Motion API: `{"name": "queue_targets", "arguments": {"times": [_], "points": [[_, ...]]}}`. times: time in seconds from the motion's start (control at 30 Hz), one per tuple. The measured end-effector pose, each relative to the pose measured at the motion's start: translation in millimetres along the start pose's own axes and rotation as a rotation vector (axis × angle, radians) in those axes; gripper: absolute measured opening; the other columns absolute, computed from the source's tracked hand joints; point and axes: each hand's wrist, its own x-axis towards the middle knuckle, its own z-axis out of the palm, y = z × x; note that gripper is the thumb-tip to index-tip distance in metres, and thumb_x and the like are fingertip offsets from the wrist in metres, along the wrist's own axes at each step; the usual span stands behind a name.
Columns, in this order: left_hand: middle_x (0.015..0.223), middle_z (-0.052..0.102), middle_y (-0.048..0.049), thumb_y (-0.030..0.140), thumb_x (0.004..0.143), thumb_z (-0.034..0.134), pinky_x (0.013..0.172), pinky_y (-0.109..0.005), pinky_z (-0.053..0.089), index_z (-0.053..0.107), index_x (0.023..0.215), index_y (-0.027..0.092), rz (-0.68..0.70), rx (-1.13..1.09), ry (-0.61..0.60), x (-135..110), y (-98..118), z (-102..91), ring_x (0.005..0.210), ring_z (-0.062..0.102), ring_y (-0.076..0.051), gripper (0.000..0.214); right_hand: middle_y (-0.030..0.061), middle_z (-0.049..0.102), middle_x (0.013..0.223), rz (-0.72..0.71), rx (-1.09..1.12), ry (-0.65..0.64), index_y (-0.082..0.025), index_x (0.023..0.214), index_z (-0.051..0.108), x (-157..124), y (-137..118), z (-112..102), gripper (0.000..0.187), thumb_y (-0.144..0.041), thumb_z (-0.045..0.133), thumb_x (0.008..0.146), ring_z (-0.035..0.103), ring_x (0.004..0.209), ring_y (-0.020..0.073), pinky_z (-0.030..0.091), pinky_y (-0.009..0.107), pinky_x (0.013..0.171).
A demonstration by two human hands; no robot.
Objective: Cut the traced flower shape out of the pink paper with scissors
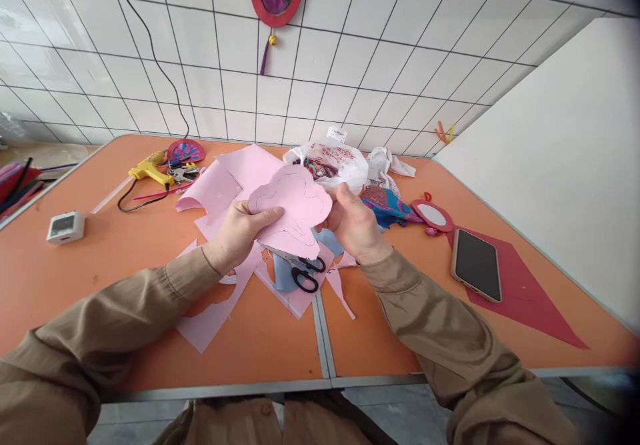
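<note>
One pink shape [293, 195] is cut out, its drawn outline [290, 169] uncut; left hand [243, 227] pinches it, right hand [357, 225] unclear whether gripping; scissors [305, 271] lie back from the desk's [380, 345] front edge.

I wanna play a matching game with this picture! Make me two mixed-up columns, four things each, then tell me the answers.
Things:
1. pink cutout
2. scissors
3. glue gun
4. phone

Clues:
A. yellow
B. lying partly on a red sheet
C. in the left hand
D. with black handles

Right pairs: 1-C, 2-D, 3-A, 4-B
</note>
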Motion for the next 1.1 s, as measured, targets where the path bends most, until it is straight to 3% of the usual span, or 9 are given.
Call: {"name": "queue_targets", "arguments": {"times": [0.07, 0.17, 0.3, 0.4, 0.53, 0.73, 0.93, 1.1], "points": [[0.073, 0.078, -0.0078, 0.032, 0.070, 0.087, 0.064, -0.031, 0.060, 0.080, 0.075, 0.014, -0.013, 0.062, -0.045, 1, -4, -3.0, 0.065, 0.073, -0.022, 0.020, -0.0008, 0.059, 0.068, -0.034, -0.067, 0.034, -0.019, 0.078, 0.065, -3, 0, 2, 0.046, -0.063, 0.075, 0.071, 0.054, 0.060, 0.0139, 0.045, 0.028, 0.053], [0.077, 0.079, -0.0078, 0.030, 0.074, 0.084, 0.068, -0.032, 0.061, 0.081, 0.080, 0.015, -0.016, 0.097, -0.124, 3, -8, -6.2, 0.070, 0.074, -0.023, 0.016, -0.0030, 0.053, 0.060, -0.087, -0.221, 0.119, -0.017, 0.065, 0.062, -3, 0, 2, 0.036, -0.047, 0.083, 0.068, 0.049, 0.058, 0.0117, 0.040, 0.026, 0.053], [0.077, 0.079, -0.0069, 0.029, 0.076, 0.084, 0.067, -0.030, 0.060, 0.081, 0.084, 0.015, 0.003, 0.092, -0.139, 3, -8, -6.8, 0.070, 0.074, -0.021, 0.016, -0.0019, 0.056, 0.061, -0.167, -0.160, 0.250, -0.017, 0.067, 0.068, 0, -2, -4, 0.034, -0.049, 0.079, 0.073, 0.048, 0.056, 0.0100, 0.039, 0.025, 0.051], [0.073, 0.078, -0.0078, 0.030, 0.074, 0.085, 0.064, -0.029, 0.060, 0.080, 0.079, 0.013, -0.011, 0.096, -0.108, 3, -7, -6.1, 0.068, 0.074, -0.022, 0.019, 0.0008, 0.061, 0.065, -0.084, -0.038, 0.244, -0.018, 0.075, 0.071, 1, -5, -8, 0.048, -0.066, 0.073, 0.074, 0.054, 0.055, 0.0109, 0.041, 0.025, 0.049], [0.074, 0.078, -0.0089, 0.032, 0.070, 0.087, 0.066, -0.030, 0.060, 0.080, 0.075, 0.012, -0.020, 0.068, -0.071, 4, -7, -4.9, 0.068, 0.074, -0.022, 0.023, 0.0023, 0.062, 0.061, 0.078, 0.047, 0.123, -0.018, 0.075, 0.069, 1, -3, -6, 0.060, -0.078, 0.067, 0.069, 0.054, 0.050, 0.0125, 0.037, 0.026, 0.044], [0.075, 0.078, -0.0103, 0.033, 0.061, 0.092, 0.067, -0.032, 0.060, 0.080, 0.076, 0.010, 0.000, -0.006, 0.004, 6, -5, -1.6, 0.068, 0.074, -0.023, 0.030, 0.0018, 0.063, 0.058, 0.212, 0.156, 0.020, -0.018, 0.068, 0.068, -6, 5, 9, 0.041, -0.056, 0.083, 0.061, 0.055, 0.049, 0.0136, 0.036, 0.026, 0.044], [0.073, 0.077, -0.0088, 0.033, 0.060, 0.093, 0.067, -0.031, 0.060, 0.079, 0.077, 0.010, 0.004, -0.024, 0.025, 6, -7, -0.2, 0.067, 0.072, -0.021, 0.032, -0.0015, 0.063, 0.057, 0.283, 0.207, 0.141, -0.017, 0.064, 0.068, -12, 9, 25, 0.031, -0.031, 0.090, 0.047, 0.054, 0.051, 0.0115, 0.041, 0.026, 0.050], [0.077, 0.077, -0.0085, 0.032, 0.063, 0.091, 0.068, -0.032, 0.058, 0.078, 0.083, 0.011, -0.004, -0.028, 0.001, 7, -9, -1.5, 0.069, 0.072, -0.021, 0.032, -0.0032, 0.060, 0.053, 0.232, 0.166, 0.206, -0.017, 0.054, 0.064, -12, 7, 32, 0.024, -0.027, 0.084, 0.048, 0.052, 0.050, 0.0104, 0.040, 0.027, 0.051]]}}
